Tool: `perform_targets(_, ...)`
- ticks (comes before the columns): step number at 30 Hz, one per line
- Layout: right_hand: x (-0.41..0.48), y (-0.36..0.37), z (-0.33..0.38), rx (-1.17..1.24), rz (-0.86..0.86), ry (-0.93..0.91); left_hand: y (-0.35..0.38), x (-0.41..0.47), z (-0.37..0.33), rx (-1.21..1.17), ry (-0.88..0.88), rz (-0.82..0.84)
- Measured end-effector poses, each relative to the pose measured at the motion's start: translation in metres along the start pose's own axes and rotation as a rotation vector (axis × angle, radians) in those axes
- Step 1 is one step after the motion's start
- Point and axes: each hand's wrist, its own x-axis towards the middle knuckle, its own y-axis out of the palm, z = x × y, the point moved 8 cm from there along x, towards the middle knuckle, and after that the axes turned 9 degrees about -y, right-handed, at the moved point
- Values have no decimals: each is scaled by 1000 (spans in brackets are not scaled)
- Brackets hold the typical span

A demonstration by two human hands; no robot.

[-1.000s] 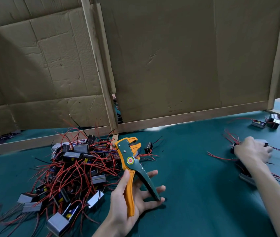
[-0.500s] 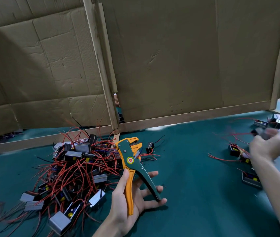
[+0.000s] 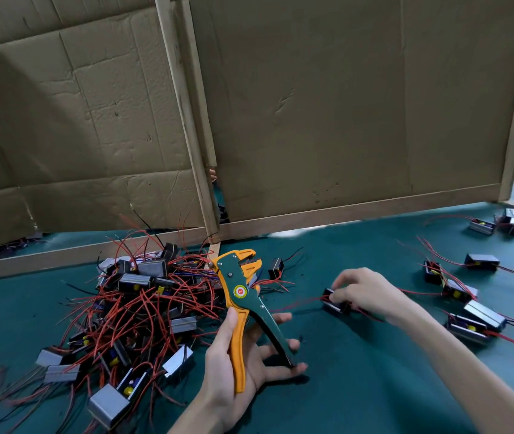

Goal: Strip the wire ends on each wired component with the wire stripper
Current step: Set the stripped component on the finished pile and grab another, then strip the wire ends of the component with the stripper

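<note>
Cardboard screens (image 3: 312, 104) on wooden frames wall off the back of a green table (image 3: 359, 386) in the head view, where a person works through a batch of small wired parts.

The left hand (image 3: 237, 371) cradles the wire stripper (image 3: 243, 308) upright at the centre of the table. The thumb lies over the orange handle and the fingers reach loosely round the green one. The handles stand apart and no wire sits in the orange head.

The right hand (image 3: 365, 292) pinches one component (image 3: 332, 303) at the fingertips, low on the table just right of the tool, with its red leads trailing toward the stripper.

A dense heap (image 3: 130, 308) of parts and tangled red wire lies to the left, while a looser scatter (image 3: 469, 311) is spread on the right. Whether the scattered leads are bared is too small to tell. If they are the finished ones, most of the job appears to remain, and this piece is not yet stripped.
</note>
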Motion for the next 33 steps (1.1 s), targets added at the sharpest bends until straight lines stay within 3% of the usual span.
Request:
perform_targets(3,2,1,-5,82,-20,8,1,-1,-1,-12,10,8)
perform_targets(5,2,2,-6,271,-7,30,1,-1,-1,-14,14,5)
perform_targets(8,-2,11,-2,596,96,64,2,-2,-1,-3,15,1)
perform_targets(12,-5,12,4,661,258,-22,2,-3,-2,6,19,0)
perform_targets(14,-8,15,9,642,336,-97,2,-2,-2,14,17,7)
perform_targets(18,-6,10,23,322,190,-319,2,-2,-1,20,15,17)
perform_targets(24,-9,21,42,196,174,-478,-1,0,0,6,11,11)
perform_targets(33,-7,17,46,423,100,-473,0,0,-1,28,8,24)
